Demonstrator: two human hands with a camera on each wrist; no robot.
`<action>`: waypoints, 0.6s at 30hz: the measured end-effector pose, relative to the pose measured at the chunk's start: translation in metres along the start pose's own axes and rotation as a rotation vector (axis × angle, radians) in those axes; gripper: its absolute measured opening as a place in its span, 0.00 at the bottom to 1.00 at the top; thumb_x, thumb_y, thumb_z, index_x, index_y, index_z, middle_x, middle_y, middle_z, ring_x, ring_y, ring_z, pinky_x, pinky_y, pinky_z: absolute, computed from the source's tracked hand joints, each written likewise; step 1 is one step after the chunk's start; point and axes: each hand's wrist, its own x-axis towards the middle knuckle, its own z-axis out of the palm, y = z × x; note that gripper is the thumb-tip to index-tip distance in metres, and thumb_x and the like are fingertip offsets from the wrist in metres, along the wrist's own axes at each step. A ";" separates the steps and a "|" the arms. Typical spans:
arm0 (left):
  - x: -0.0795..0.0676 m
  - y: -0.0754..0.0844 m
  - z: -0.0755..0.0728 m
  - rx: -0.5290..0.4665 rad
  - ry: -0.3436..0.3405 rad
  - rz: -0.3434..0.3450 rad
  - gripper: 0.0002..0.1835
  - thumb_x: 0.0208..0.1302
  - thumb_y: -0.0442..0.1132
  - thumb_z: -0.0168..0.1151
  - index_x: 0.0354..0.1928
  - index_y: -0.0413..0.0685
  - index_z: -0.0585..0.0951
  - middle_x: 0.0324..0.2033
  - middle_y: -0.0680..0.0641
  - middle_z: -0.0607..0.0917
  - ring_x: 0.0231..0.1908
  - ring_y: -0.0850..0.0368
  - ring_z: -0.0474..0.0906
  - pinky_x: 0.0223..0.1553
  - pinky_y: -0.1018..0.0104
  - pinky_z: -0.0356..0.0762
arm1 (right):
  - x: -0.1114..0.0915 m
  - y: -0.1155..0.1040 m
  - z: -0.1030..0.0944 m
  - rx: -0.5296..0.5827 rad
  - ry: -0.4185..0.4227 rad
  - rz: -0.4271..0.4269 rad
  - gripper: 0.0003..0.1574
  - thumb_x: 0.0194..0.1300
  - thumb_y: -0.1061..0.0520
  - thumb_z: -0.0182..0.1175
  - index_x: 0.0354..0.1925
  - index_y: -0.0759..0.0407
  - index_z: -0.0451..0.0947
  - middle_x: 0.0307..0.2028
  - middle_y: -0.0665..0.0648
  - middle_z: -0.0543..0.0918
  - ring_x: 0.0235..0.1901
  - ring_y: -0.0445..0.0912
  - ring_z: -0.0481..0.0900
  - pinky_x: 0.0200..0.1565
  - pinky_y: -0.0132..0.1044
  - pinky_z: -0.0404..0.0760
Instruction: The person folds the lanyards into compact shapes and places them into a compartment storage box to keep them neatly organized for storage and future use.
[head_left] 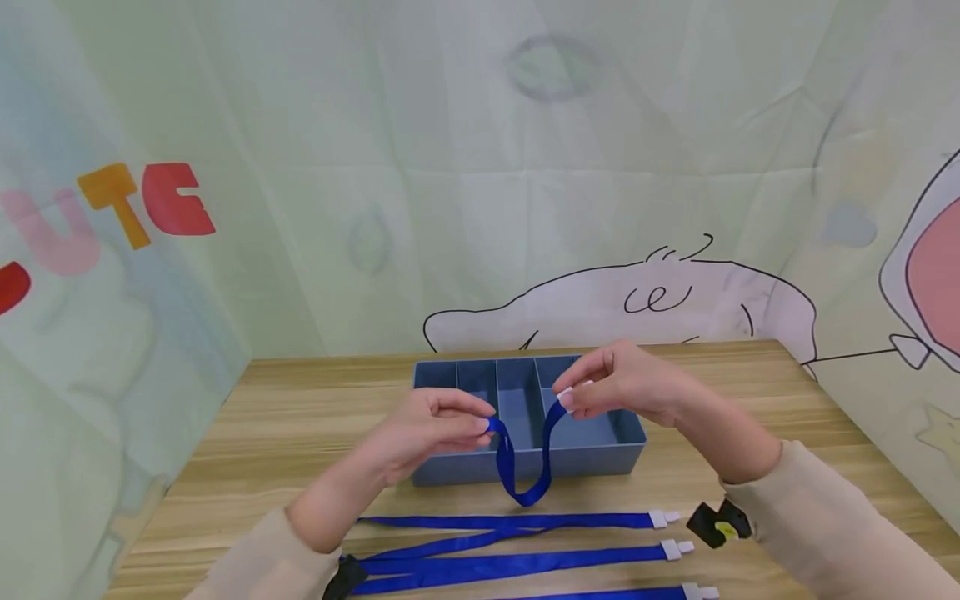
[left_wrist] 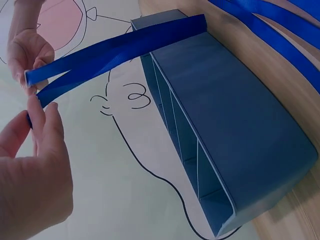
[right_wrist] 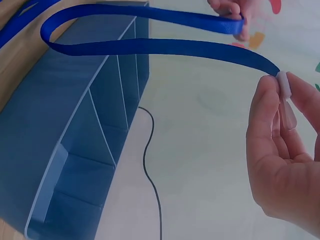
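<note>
- Left hand (head_left: 431, 429): thumb and fingertips nearly closed, pinching one end of a blue strap (head_left: 525, 498); whether that is a cut end or a fold, cannot tell.
- Right hand (head_left: 622, 387): thumb and fingers brought together on the white clip (head_left: 566, 399) at the strap's other end.
- Strap hangs slack in a U between the two hands, bottom of the bend lower than both.
- Handling, my judgement: keep both pinches light, hands level, band flat; a half turn near the left hand would want smoothing out first.
- Best to control the bend before any folding, or it may swing and crease.
- Edges: divided box (head_left: 600, 463) sits below and behind both hands; its near rim and thin dividers could snag the bend or the clip.
- More straps (head_left: 525, 565) lie nearer the person, below the hands; dipping low risks dragging them.
- Room: counter (head_left: 300, 417) runs on leftward of the left hand; sideways or up looks freest. Backdrop (head_left: 315, 208) stands beyond both hands.
</note>
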 end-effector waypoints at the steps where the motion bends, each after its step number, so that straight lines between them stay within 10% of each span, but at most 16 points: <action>1: 0.001 0.000 0.001 0.001 0.005 -0.002 0.17 0.60 0.31 0.62 0.48 0.25 0.75 0.33 0.44 0.86 0.34 0.56 0.84 0.44 0.58 0.79 | 0.002 -0.001 0.003 -0.002 -0.002 0.001 0.16 0.59 0.58 0.64 0.42 0.69 0.81 0.32 0.59 0.84 0.32 0.50 0.82 0.41 0.44 0.82; 18: 0.005 0.002 0.017 -0.071 -0.018 -0.017 0.15 0.62 0.30 0.59 0.49 0.27 0.76 0.35 0.44 0.85 0.37 0.56 0.83 0.48 0.57 0.77 | 0.021 -0.010 0.037 -0.019 0.000 -0.003 0.13 0.58 0.60 0.64 0.41 0.67 0.82 0.33 0.59 0.85 0.34 0.53 0.83 0.41 0.45 0.82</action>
